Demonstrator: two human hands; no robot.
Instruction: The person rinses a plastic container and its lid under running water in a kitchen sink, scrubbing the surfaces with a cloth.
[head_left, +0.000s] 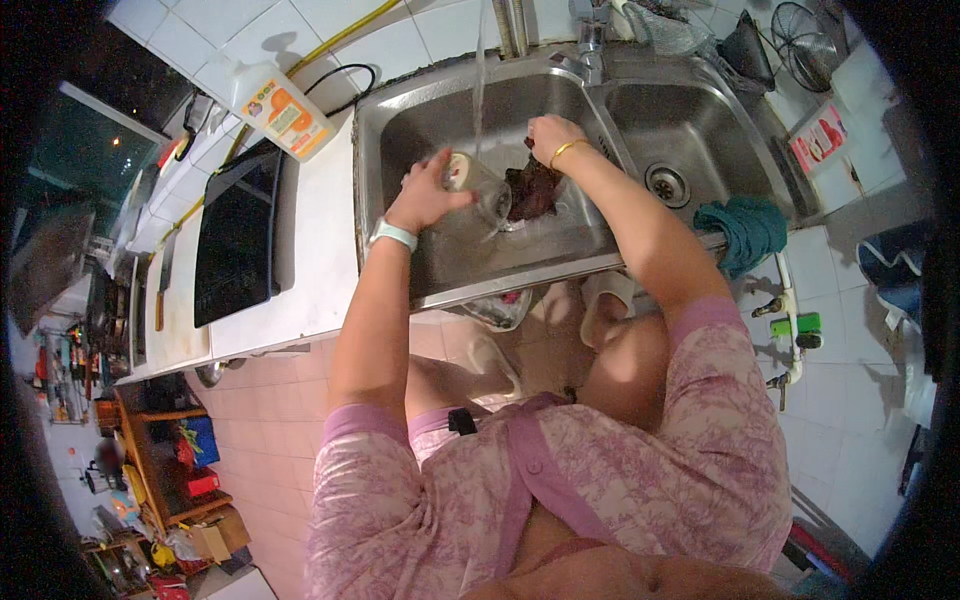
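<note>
In the larger basin of a stainless steel double sink (420, 289), my left hand (429, 193) grips a clear jar (491, 206) that lies tilted on its side. A pale disc with red marks shows at the jar's near end, close to my fingers. My right hand (555, 139) pinches a wet dark brown cloth (536, 187), which hangs down to the basin floor beside the jar's other end. A stream of water (478, 97) falls between my hands, just behind the jar. Whether it strikes the jar is blurred.
A teal cloth (742, 229) drapes over the front rim at the right basin (667, 142). The faucet (591, 56) stands behind the divider. On the left counter are a white jug with an orange label (281, 112) and a black glass panel (240, 225). Wire strainers (802, 45) hang at back right.
</note>
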